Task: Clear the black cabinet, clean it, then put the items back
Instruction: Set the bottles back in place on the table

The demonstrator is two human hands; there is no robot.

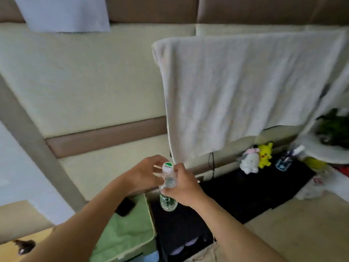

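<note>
Plastic bottle (168, 197) at black cabinet (245, 188): right hand (184, 188) grips neck, left hand (145, 174) pinches cap (167, 166). Clearing step, likely; next, carry bottle off.

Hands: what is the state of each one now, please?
Left hand: closed, pinching the cap.
Right hand: closed, gripping the bottle just below the cap.

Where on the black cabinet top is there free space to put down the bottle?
Free: the dark stretch of the black cabinet between the water bottle and the plush toys. Crowded: the far end, with the toys, a glass and a plastic bag.
</note>
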